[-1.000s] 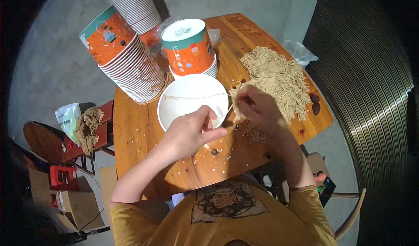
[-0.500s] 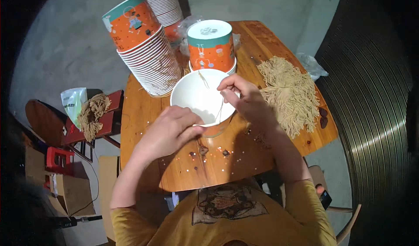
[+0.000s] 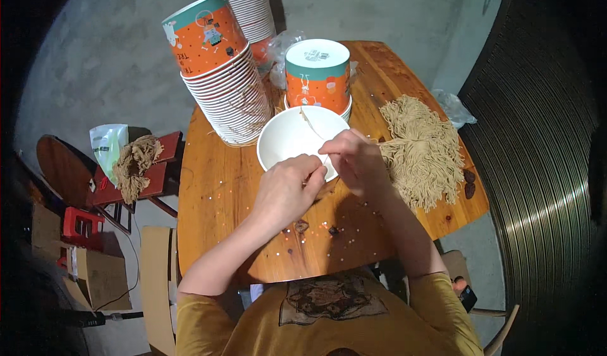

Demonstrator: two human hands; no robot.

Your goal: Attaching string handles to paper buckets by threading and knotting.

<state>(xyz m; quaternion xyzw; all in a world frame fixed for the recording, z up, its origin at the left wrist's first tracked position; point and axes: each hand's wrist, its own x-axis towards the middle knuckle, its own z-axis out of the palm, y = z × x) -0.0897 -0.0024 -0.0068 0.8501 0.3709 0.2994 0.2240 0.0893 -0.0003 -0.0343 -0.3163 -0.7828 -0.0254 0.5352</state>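
A white-lined paper bucket (image 3: pixel 284 138) stands on the wooden table in front of me, its open mouth up. A thin tan cord (image 3: pixel 308 123) hangs over the inside of its far wall. My left hand (image 3: pixel 289 182) is closed at the near right rim, fingers inside and thumb outside. Beside it, almost touching, my right hand (image 3: pixel 357 160) pinches with thumb and forefinger over the rim. A thin length of cord shows at its fingertips; the fingers partly hide it. To the right lies a large bundle of tan cords (image 3: pixel 420 157).
Behind stand a leaning stack of orange paper buckets (image 3: pixel 221 84), an upside-down orange bucket (image 3: pixel 318 81) and another tall stack (image 3: pixel 243 8). Small coloured dots and dark bits (image 3: pixel 301 227) litter the wooden table (image 3: pixel 221 229). At left, more cord (image 3: pixel 136 166) lies on a red stool (image 3: pixel 165 157).
My left hand has moved right along the bucket's near rim to meet my right hand. The right hand has come down toward the rim with the cord. The whole view has shifted slightly.
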